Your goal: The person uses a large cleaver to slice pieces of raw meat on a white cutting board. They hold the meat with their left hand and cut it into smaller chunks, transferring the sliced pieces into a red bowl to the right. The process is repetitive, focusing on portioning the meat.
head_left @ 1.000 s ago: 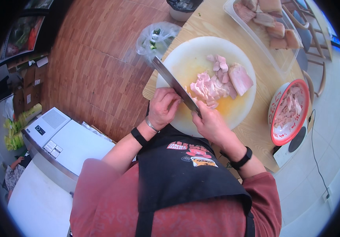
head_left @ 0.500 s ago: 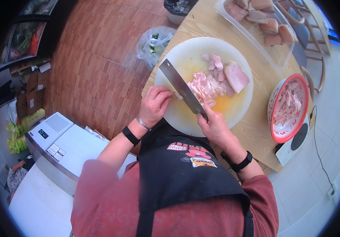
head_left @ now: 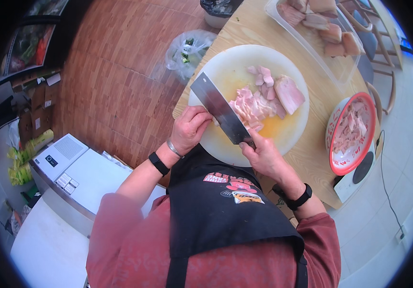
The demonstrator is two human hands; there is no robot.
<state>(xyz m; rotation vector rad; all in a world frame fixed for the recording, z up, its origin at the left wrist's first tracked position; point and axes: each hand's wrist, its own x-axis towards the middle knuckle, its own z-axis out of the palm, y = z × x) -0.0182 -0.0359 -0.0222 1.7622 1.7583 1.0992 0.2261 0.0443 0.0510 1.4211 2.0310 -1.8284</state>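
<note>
My right hand [head_left: 262, 151] is closed round the handle of a cleaver [head_left: 220, 109], its broad blade slanting up and left over a round white cutting board [head_left: 237, 55]. At the board's left rim my left hand [head_left: 190, 127] pinches a small pale piece of meat, mostly hidden by the fingers and the blade. Right of the blade lies a heap of thin pink meat slices [head_left: 253, 106]. Beyond them are a few smaller cut pieces [head_left: 264, 76] and a thick uncut chunk of meat [head_left: 289, 94]. Yellowish liquid stains the board.
A red-rimmed enamel bowl [head_left: 339, 161] with cut meat sits on a white scale [head_left: 348, 189] at the right. A clear plastic tub [head_left: 333, 76] of meat blocks stands at the table's far side. Left of the table are a plastic bag [head_left: 175, 56] and a lined bin [head_left: 216, 21].
The cleaver has tilted so that more of its flat side shows, and its tip has shifted slightly left. My left hand stays at the board's left rim, fingers now nearer the blade.
</note>
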